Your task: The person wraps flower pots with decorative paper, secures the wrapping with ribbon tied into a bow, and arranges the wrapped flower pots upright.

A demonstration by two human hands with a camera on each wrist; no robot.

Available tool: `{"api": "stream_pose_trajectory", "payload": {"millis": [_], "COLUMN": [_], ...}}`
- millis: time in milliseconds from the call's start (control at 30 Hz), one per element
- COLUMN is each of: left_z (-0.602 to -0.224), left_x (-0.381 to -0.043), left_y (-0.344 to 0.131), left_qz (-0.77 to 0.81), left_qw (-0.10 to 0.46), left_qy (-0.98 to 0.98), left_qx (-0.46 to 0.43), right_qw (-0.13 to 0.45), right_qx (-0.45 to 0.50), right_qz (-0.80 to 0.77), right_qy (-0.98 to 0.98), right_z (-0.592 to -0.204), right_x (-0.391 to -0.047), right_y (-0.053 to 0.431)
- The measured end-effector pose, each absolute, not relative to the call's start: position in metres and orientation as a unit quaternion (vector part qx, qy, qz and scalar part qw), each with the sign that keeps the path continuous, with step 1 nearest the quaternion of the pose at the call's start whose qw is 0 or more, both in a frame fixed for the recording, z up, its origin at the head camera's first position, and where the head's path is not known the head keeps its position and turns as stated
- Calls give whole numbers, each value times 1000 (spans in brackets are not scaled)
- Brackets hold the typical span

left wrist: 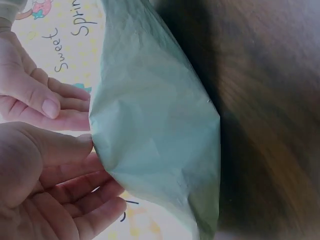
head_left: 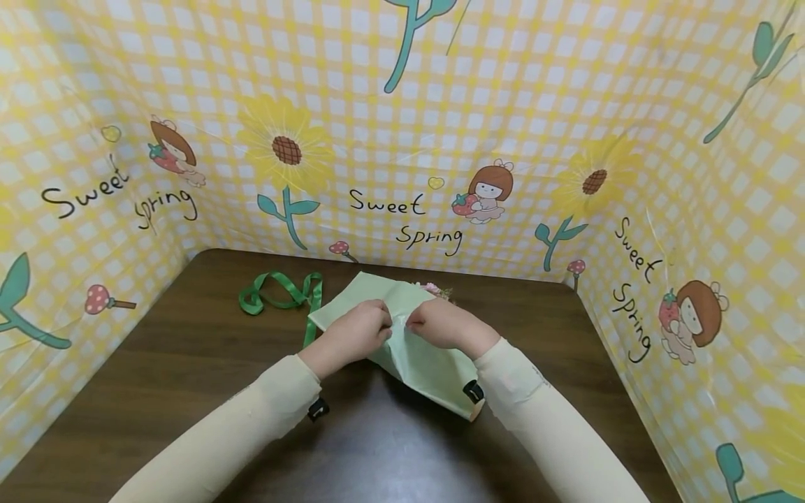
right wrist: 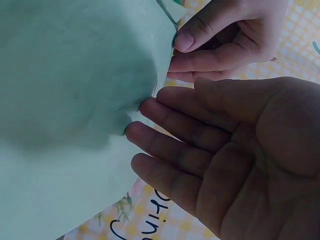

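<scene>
Light green wrapping paper (head_left: 440,367) lies slanted on the table, folded over with a raised crease down its middle. My left hand (head_left: 355,332) pinches the raised edge between thumb and fingers; in the left wrist view the thumb (left wrist: 75,145) presses on that edge. Across from it, my right hand (head_left: 448,325) touches the same edge with its fingertips. Its fingers (right wrist: 175,155) look nearly straight in the right wrist view, the thumb off the paper. Pink flowers (head_left: 431,288) peek out behind the far side of the paper, mostly hidden by it.
A loosely looped green ribbon (head_left: 252,304) lies at the back left, one end running down beside the paper. The dark wooden table (head_left: 157,391) is enclosed at the back and sides by yellow checked cloth (head_left: 377,154).
</scene>
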State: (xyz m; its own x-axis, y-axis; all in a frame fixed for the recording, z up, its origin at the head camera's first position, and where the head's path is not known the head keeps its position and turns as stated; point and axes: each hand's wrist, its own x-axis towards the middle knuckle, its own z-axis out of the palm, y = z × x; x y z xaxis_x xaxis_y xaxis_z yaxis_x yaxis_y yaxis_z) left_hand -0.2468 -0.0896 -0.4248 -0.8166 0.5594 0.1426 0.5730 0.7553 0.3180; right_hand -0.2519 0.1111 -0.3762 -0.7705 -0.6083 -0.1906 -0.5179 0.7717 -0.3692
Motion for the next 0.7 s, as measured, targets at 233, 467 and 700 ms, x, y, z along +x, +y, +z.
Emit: {"api": "stream_pose_trajectory", "payload": {"millis": [233, 467, 700], "left_z": [-425, -431, -433], "left_x": [-235, -218, -210], "left_y": [-83, -77, -81], "left_qz": [-222, -194, -162], "left_qw": [-8, 23, 50], "left_qy": [-925, -933, -937], "left_qx": [-308, -302, -306], "right_qw": [134, 41, -117], "right_qx": [-292, -300, -310], "right_qz": [-121, -122, -93], "right_qy": [939, 945, 939], "right_z": [-379, -395, -423], "right_x": [-250, -239, -224], "right_y": [111, 109, 102]}}
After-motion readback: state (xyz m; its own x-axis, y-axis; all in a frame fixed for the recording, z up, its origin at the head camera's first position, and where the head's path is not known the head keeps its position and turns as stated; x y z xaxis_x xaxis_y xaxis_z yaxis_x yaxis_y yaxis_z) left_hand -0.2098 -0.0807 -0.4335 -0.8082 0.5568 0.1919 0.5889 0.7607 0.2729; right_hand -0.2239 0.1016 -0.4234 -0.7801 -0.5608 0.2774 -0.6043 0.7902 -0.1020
